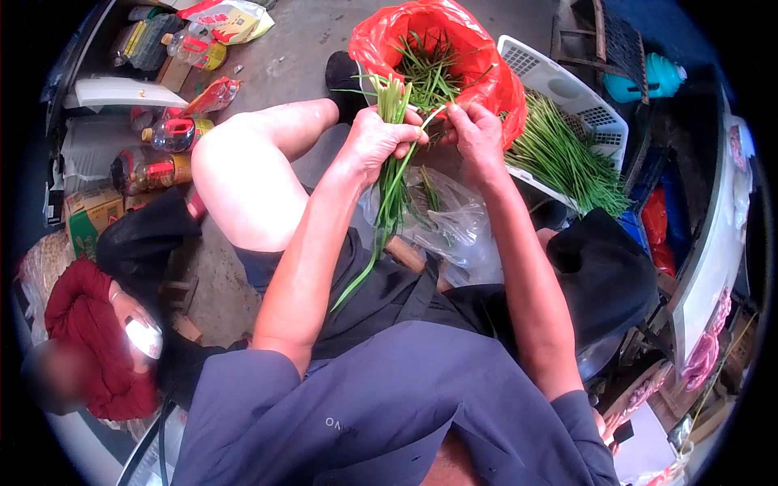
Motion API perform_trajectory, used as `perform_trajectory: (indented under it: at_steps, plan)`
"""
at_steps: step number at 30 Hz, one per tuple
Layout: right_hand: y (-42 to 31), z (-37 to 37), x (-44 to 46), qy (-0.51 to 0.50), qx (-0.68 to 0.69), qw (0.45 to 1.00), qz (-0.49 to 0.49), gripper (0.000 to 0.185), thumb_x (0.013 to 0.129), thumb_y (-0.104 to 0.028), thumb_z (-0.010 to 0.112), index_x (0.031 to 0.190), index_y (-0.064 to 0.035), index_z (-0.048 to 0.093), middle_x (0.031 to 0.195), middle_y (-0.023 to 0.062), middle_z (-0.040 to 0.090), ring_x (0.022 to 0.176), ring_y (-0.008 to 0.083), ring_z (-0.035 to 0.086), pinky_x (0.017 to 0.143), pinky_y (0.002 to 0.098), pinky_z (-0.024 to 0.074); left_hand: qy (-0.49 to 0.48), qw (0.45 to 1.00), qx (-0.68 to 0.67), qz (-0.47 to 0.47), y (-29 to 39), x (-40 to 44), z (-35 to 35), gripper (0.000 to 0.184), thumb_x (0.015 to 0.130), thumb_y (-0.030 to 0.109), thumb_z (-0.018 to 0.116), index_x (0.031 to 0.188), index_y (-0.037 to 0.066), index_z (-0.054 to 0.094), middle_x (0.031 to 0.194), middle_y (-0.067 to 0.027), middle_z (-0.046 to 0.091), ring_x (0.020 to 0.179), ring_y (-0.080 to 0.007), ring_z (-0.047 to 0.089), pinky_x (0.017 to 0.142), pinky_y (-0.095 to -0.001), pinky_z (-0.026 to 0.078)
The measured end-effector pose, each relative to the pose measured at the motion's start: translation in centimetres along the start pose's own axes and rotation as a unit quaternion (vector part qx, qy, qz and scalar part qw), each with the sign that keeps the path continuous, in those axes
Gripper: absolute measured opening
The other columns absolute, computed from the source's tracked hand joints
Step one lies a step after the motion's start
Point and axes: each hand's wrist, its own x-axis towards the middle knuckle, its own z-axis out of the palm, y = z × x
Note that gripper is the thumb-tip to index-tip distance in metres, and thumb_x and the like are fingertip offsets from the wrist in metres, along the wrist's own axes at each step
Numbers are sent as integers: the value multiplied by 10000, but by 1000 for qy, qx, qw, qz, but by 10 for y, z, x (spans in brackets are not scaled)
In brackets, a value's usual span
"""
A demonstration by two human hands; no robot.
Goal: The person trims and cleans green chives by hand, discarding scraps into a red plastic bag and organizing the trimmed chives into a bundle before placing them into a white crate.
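My left hand [377,144] is closed around a bunch of chives [392,182], pale cut ends up and long green leaves hanging over my lap. Fingers of my right hand [478,136] pinch the pale end of a single chive stalk [433,116] that slants out from the bunch. Just beyond both hands stands an open red plastic bag [377,36] with loose green leaves and trimmings [429,69] inside. Right of it, a white plastic basket [559,81] holds a thick pile of chives [563,158]. A clear plastic bag [462,219] lies under my hands.
Bottles [174,134], a cardboard box [93,215] and packets line the left side. A seated person in a dark red top [89,324] holds a white object [144,338] at lower left. A teal container [656,77] and a white-topped table [713,267] stand at right.
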Motion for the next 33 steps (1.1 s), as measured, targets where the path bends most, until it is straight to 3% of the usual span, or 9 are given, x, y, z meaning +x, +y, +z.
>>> perform_trajectory:
  at_steps: [4, 8, 10, 17, 21, 25, 27, 29, 33]
  plan:
    - [-8, -1, 14, 63, 87, 994, 10, 233, 902, -188, 583, 763, -2, 600, 669, 17, 567, 523, 98, 526, 509, 247, 442, 20, 1000, -21, -4, 4, -1, 0, 134, 742, -61, 629, 861, -6, 602, 731, -114, 648, 501, -82, 504, 457, -200, 377]
    - [-27, 0, 44, 83, 46, 995, 20, 192, 888, -158, 621, 942, 26, 627, 801, 54, 615, 585, 97, 562, 567, 237, 505, 45, 999, -29, -1, 4, -1, -1, 150, 748, -34, 633, 895, -14, 610, 730, -100, 638, 516, -84, 509, 475, -201, 387]
    - [-30, 9, 56, 69, 17, 995, -67, 210, 847, -131, 602, 930, 59, 638, 750, 79, 648, 568, 118, 598, 537, 268, 499, 47, 998, -34, 0, 3, 1, -3, 151, 751, -26, 634, 900, -19, 613, 729, -91, 633, 519, -84, 509, 480, -200, 390]
    - [-32, -13, 46, 49, -144, 985, -78, 266, 807, -244, 690, 764, 19, 671, 581, 48, 610, 505, 88, 566, 487, 260, 468, 51, 998, -33, 5, 10, 1, -9, 133, 813, 33, 631, 931, -26, 647, 744, -55, 632, 551, -72, 514, 519, -191, 410]
    - [-31, -28, -14, -72, -90, 989, 94, 433, 853, -392, 660, 626, -35, 570, 529, 14, 538, 446, 97, 497, 421, 252, 382, 49, 999, -4, 14, 19, -2, -12, 220, 839, 112, 633, 1021, -11, 643, 808, -40, 635, 685, -101, 541, 650, -246, 434]
    - [38, -38, -48, -159, -38, 955, 248, 364, 883, -347, 625, 663, -66, 553, 554, 30, 552, 466, 100, 515, 441, 233, 401, 68, 997, -32, -2, 19, 0, -15, 234, 844, 121, 631, 1038, -7, 611, 824, -61, 636, 740, -132, 604, 668, -268, 476]
    - [99, -47, -45, -200, -158, 939, 229, 288, 858, -268, 642, 710, -26, 589, 601, 33, 565, 516, 106, 531, 488, 251, 437, 68, 995, -74, 0, 25, -2, -12, 231, 857, 119, 614, 1040, -21, 592, 832, -85, 637, 718, -168, 634, 668, -302, 515]
    - [115, -45, -42, -155, -287, 930, 172, 211, 823, -202, 633, 749, -4, 630, 624, 53, 591, 531, 115, 545, 517, 276, 456, 84, 994, -76, -12, 29, -2, -11, 222, 867, 108, 597, 1040, -29, 574, 835, -104, 635, 701, -200, 654, 666, -322, 538]
    - [191, -46, -28, -65, -191, 946, 254, 175, 788, -181, 628, 788, -10, 664, 659, 73, 631, 566, 142, 592, 554, 309, 476, 97, 993, -72, -18, 36, -4, -6, 212, 866, 99, 594, 1034, -25, 560, 824, -103, 628, 686, -191, 643, 649, -295, 527]
